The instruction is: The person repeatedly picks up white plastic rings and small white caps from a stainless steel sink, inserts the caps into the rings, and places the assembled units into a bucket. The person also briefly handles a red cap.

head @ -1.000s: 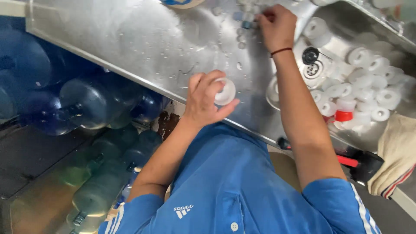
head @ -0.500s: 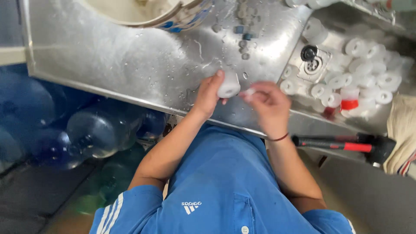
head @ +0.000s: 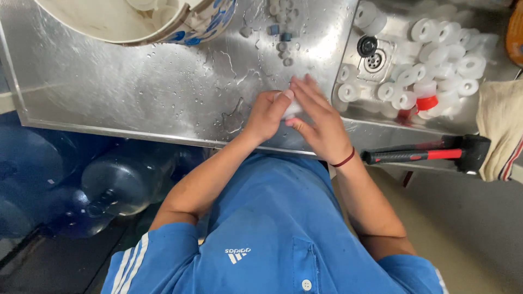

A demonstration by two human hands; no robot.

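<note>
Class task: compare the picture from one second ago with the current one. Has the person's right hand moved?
Yes. The right hand came back from the far side of the steel counter, beside the sink drain, to the near edge, meeting the left hand over a white cap.

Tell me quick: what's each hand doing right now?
Left hand: closed around a white cap.
Right hand: fingers flat, pressed on the same cap.

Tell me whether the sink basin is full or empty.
Partly full: the sink basin holds many white caps and one red cap around the drain. No standing water is visible.
</note>
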